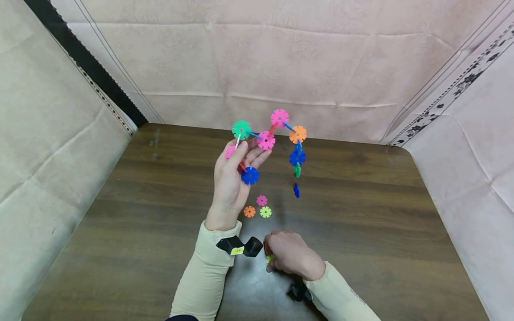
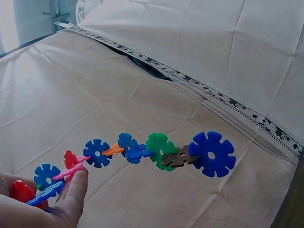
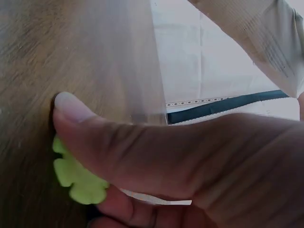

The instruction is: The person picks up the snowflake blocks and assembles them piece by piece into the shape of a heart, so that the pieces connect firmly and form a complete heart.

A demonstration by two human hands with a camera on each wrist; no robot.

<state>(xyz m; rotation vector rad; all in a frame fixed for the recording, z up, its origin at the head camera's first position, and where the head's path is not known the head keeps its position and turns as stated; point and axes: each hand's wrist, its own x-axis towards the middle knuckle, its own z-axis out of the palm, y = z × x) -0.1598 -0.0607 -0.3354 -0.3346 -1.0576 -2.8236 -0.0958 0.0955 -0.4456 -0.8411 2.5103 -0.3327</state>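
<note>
My left hand (image 1: 233, 180) is raised over the table and holds a chain of linked, notched plastic flower discs between thumb and fingers. A green disc (image 1: 241, 129) and a blue disc (image 1: 250, 175) sit close to that hand. From there the chain runs right through pink discs (image 1: 279, 117) to an orange disc (image 1: 298, 134), then hangs down in blue and green. The left wrist view shows its far end, a large blue disc (image 2: 212, 154) joined to a brown one (image 2: 179, 157). Low at the tabletop, my right hand (image 1: 293, 255) pinches a yellow-green flower disc (image 3: 80, 179), partly covered by the thumb.
Three loose discs lie together on the wooden table (image 1: 160, 249) below the chain: pink (image 1: 262, 200), orange (image 1: 249, 211) and yellow-green (image 1: 265, 211). Pale cloth (image 1: 257, 62) walls in the table at the back and both sides. Black cameras (image 1: 232, 245) are strapped to both wrists.
</note>
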